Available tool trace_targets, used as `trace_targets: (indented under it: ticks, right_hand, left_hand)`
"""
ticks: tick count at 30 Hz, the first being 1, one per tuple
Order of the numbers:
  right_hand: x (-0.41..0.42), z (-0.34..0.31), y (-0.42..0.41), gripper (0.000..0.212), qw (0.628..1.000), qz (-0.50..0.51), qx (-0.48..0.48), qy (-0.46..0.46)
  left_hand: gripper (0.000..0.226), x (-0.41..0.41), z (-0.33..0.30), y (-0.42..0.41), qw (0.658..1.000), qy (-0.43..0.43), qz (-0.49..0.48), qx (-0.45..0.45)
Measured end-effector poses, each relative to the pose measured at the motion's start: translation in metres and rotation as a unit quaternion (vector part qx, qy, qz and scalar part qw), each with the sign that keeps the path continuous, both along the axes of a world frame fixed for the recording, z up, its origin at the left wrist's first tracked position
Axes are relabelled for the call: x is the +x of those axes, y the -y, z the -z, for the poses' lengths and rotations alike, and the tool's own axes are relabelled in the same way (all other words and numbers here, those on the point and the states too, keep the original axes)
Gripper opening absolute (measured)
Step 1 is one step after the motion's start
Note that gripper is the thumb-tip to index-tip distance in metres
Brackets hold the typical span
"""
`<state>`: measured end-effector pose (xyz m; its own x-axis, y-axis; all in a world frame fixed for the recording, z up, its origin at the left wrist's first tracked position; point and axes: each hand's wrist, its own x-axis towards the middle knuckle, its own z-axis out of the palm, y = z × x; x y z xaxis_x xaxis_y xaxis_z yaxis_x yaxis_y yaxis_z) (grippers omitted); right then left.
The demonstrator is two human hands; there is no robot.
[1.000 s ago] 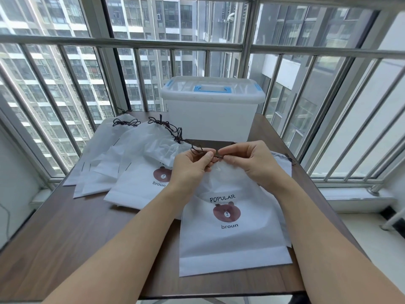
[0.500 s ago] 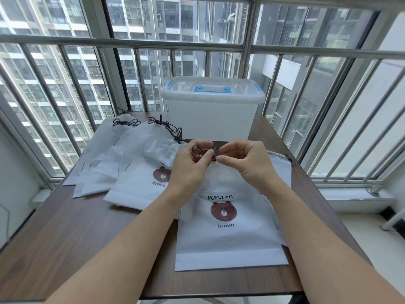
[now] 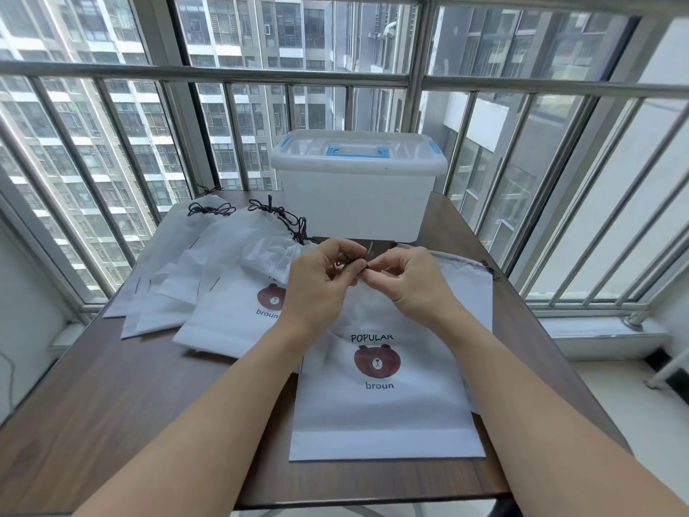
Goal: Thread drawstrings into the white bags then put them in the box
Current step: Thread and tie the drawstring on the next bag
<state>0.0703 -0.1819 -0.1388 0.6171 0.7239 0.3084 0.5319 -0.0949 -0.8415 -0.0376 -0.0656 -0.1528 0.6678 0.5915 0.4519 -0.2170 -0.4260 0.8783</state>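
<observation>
Both hands meet above the top edge of the front white bag [image 3: 384,401], which lies flat on the brown table [image 3: 112,404] with its bear picture and the words POPULAR and broun facing up. The left hand [image 3: 320,289] has its fingers [image 3: 345,251] curled, and thumb and forefinger pinch the dark drawstring [image 3: 364,268]; the right hand [image 3: 414,281] pinches the same drawstring from the other side, so the fingertips of the two hands almost touch. Only a short piece of the drawstring shows between them, and I cannot tell if it is already inside the channel of the bag. Compared with one second ago, the hands have come closer together and sit a little higher over the bag mouth, and the loose loops of cord that were seen between them half a second ago are now gathered small and mostly hidden by the fingers. The front bag has stayed in nearly the same place, with a second bag [image 3: 469,289] under it showing at the right, its own cord end at the far right corner. To the left, a fan of other white bags [image 3: 208,289] lies overlapping, with dark cords [image 3: 276,214] tied at their tops, unchanged from before. The white box [image 3: 358,203], with its lid closed and blue handle, stands behind the hands at the far edge of the table, in front of the metal railing [image 3: 208,74].
</observation>
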Motion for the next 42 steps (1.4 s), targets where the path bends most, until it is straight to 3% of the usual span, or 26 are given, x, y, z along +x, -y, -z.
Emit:
trace_targets:
  ticks: [6, 10, 14, 18, 21, 26, 28, 31, 36, 42]
  right_hand:
    - [-0.002, 0.005, -0.006, 0.006, 0.994, 0.082, 0.027, 0.071]
    - [-0.003, 0.008, -0.009, 0.005, 0.996, 0.077, 0.002, 0.055]
    - [-0.002, 0.011, -0.01, 0.015, 0.998, 0.007, -0.06, -0.028]
    - [0.0, 0.008, -0.007, 0.015, 0.99, -0.007, -0.039, -0.134]
    - [0.007, 0.004, -0.001, 0.007, 0.967, -0.065, -0.023, -0.245]
    - [0.016, 0.003, 0.006, 0.037, 0.914, -0.142, 0.013, -0.379]
    - [0.016, 0.003, 0.007, 0.031, 0.906, -0.143, 0.025, -0.398]
    - [0.017, 0.002, 0.004, 0.016, 0.916, -0.101, 0.041, -0.387]
    - [0.018, 0.003, 0.005, 0.005, 0.965, -0.013, 0.034, -0.26]
    - [0.021, -0.003, 0.014, 0.038, 0.975, -0.004, -0.038, -0.22]
  left_hand:
    - [0.018, 0.005, 0.003, 0.0, 1.0, -0.01, -0.022, -0.004]
    - [0.018, 0.005, 0.005, -0.001, 1.0, -0.017, -0.017, -0.004]
    - [0.015, 0.002, 0.003, -0.002, 1.0, -0.019, 0.014, 0.016]
    - [0.017, 0.003, 0.002, -0.003, 1.0, -0.015, 0.016, -0.002]
    - [0.021, 0.003, 0.001, -0.004, 1.0, -0.003, 0.013, -0.021]
    - [0.022, 0.002, 0.001, -0.004, 0.999, 0.001, 0.016, -0.044]
    - [0.021, 0.002, 0.001, -0.004, 0.999, -0.001, 0.014, -0.046]
    - [0.021, 0.003, 0.001, -0.004, 0.998, -0.006, 0.017, -0.052]
    - [0.025, 0.004, 0.003, -0.003, 0.995, -0.031, 0.045, -0.086]
    - [0.02, 0.005, 0.006, -0.003, 0.991, -0.059, 0.082, -0.083]
